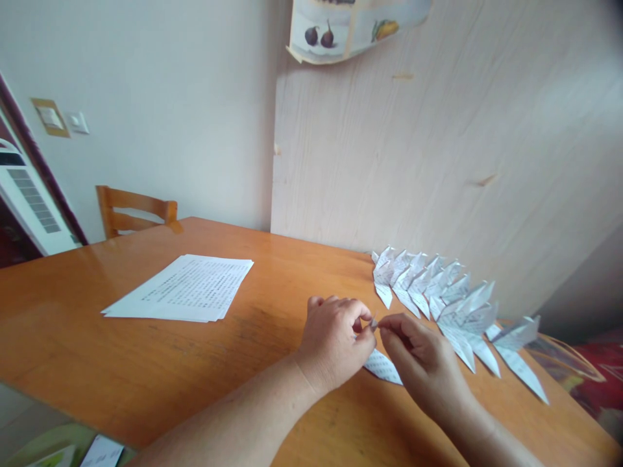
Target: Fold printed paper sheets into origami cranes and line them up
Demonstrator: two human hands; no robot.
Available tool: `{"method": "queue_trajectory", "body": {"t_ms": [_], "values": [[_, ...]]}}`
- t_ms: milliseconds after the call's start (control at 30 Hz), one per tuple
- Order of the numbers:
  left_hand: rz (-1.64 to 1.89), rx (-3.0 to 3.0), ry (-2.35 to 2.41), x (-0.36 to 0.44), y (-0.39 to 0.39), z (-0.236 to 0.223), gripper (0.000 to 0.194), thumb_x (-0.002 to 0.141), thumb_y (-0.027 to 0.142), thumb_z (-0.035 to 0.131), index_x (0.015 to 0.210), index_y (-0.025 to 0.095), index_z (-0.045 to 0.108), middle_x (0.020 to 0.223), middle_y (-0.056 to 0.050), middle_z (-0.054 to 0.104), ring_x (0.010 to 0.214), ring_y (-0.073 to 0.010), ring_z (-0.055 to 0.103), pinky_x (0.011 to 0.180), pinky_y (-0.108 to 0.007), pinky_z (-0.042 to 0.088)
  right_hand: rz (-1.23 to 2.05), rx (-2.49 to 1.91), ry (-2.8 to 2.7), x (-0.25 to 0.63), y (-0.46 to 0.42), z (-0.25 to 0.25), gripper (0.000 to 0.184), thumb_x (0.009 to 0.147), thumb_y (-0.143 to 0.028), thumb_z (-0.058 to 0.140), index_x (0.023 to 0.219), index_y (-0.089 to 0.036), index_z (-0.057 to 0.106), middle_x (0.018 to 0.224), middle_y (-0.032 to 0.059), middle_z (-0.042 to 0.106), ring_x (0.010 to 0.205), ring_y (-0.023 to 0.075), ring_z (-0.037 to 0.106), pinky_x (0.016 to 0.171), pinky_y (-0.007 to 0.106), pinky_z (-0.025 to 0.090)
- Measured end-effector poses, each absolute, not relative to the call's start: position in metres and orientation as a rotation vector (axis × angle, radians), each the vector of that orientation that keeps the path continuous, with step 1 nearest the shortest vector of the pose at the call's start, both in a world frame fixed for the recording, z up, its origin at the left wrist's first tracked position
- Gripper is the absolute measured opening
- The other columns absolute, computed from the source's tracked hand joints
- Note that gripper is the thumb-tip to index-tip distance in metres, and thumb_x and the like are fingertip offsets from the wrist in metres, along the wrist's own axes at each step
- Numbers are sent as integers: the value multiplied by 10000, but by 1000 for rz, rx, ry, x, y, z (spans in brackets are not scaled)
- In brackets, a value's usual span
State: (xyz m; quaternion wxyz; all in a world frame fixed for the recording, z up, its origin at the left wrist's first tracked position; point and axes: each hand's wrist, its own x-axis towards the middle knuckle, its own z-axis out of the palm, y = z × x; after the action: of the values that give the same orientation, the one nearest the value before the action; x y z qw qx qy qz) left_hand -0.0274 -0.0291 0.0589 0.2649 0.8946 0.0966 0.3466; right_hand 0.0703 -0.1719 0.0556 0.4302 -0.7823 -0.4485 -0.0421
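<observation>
Table [272, 292] spans left to right. Folded papers [452, 305] stand in a row at right, far to near. Sheets [180, 288] lie stacked at left, print up. Left hand [335, 344] and right hand [423, 360] meet right of centre, fingertips pinching one end of the paper [383, 368]; rest shows between them. Can't tell if it touches the table.

"How does the left forearm [233, 418] look to you?"
"Bare, thick and rounded, slimming toward the wrist [307, 378], where a thin crease runs across."
"And the right forearm [491, 421]?"
"Bare as well, as far along as I can see."
"The left grip [333, 342]?"
"Bare, with a broad, softly rounded back. The right grip [429, 364] is bare too."
</observation>
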Motion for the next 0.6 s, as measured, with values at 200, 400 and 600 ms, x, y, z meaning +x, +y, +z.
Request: {"method": "queue_trajectory", "body": {"t_ms": [200, 400, 600], "values": [[951, 2435, 243, -28, -29, 60, 34, 823, 235, 672, 846, 238, 648, 753, 59, 694, 775, -166, 613, 780, -356, 296, -52, -1945, -1152, 71, -172, 53, 180, 938, -312, 522, 836, -230, 646, 704, -14, 621, 645, 158, 556, 595, 252, 404], [952, 2432, 239, -28, -30, 61, 23, 833, 243, 667, 846, 241, 649, 750, 55, 700, 779, -174, 615, 792, -360, 294, -57, -1935, -1154, 73, -172, 51, 177, 948, -318, 521, 852, -232, 644, 724, -16, 634, 661, 156, 568, 612, 253, 404], [972, 2398, 249, -28, -29, 61, 84, 812, 214, 673, 883, 246, 641, 762, 59, 700, 791, -177, 621, 810, -365, 299, -69, -1942, -1156, 73, -171, 53, 176, 950, -329, 521, 865, -235, 644, 715, -21, 632, 648, 153, 561, 605, 254, 398]]}}
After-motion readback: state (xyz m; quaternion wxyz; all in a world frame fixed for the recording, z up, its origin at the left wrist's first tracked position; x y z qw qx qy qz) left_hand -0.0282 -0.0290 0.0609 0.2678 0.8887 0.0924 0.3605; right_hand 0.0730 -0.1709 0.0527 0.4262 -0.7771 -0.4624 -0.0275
